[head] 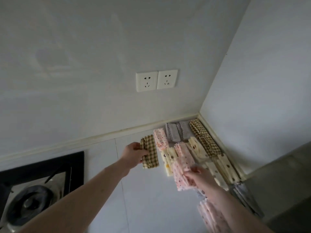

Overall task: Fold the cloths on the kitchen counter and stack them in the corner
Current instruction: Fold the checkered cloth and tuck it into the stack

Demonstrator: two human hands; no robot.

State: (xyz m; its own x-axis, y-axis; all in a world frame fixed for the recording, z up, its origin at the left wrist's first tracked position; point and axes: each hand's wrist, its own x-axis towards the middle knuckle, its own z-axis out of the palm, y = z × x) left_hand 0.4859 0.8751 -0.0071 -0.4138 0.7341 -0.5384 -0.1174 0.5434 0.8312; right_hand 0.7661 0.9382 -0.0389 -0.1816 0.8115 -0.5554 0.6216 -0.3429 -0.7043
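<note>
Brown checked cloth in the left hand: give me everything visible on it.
The brown checked cloth is a thin woven-looking fabric in a brown and cream gingham pattern, folded into a narrow, long strip with layered edges showing along its left side. It lies roughly flat on the white counter, its long axis running away from the camera, left of the row of folded cloths. The left hand grips its left edge, fingers curled over the fabric. Its right edge sits close beside a pink speckled cloth; whether they touch is unclear.
</note>
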